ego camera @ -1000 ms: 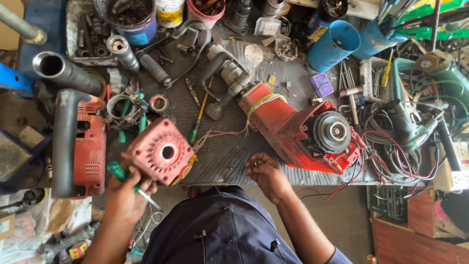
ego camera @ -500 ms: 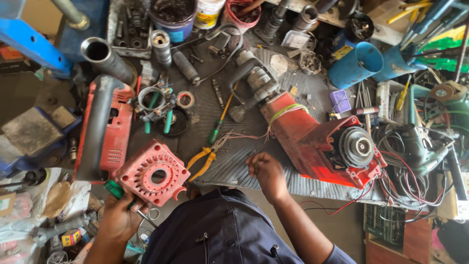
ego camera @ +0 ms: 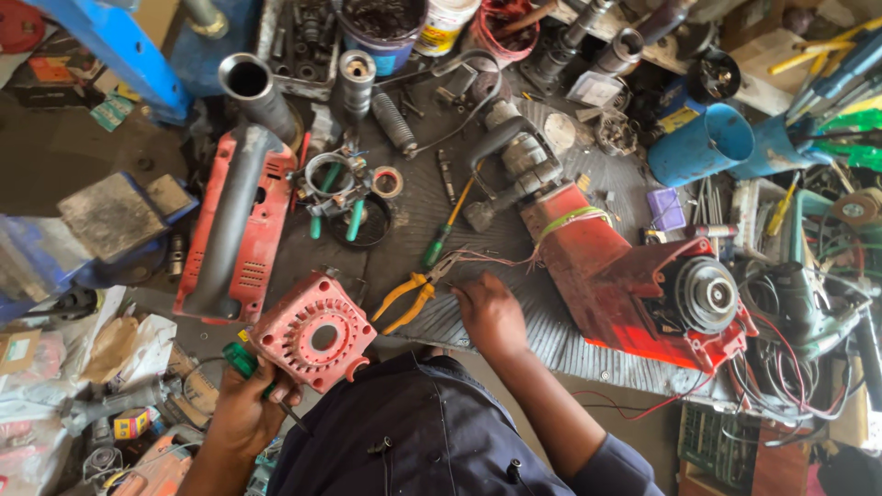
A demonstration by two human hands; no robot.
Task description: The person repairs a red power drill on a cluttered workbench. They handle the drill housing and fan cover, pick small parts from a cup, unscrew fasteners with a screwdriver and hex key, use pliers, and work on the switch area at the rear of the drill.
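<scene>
My left hand (ego camera: 243,409) grips a green-handled screwdriver (ego camera: 246,363) and presses against a round red motor end cover (ego camera: 314,340) at the bench's front edge. My right hand (ego camera: 490,312) rests on the ribbed mat with its fingertips at a bundle of thin wires (ego camera: 487,260). Those wires run to a large red power-tool body (ego camera: 634,285) with its dark rotor end exposed. Yellow-handled pliers (ego camera: 409,298) lie between my two hands.
A red tool casing with a grey handle (ego camera: 234,225) lies at left. A blue vise (ego camera: 83,230) sits beyond it. Pipes, tubs and metal parts crowd the back of the bench. A blue cup (ego camera: 700,147), wires and other tools fill the right side.
My left hand has drawn the red end cover back toward my body at the bench edge. My right hand has stayed by the wires. The view has shifted and come closer.
</scene>
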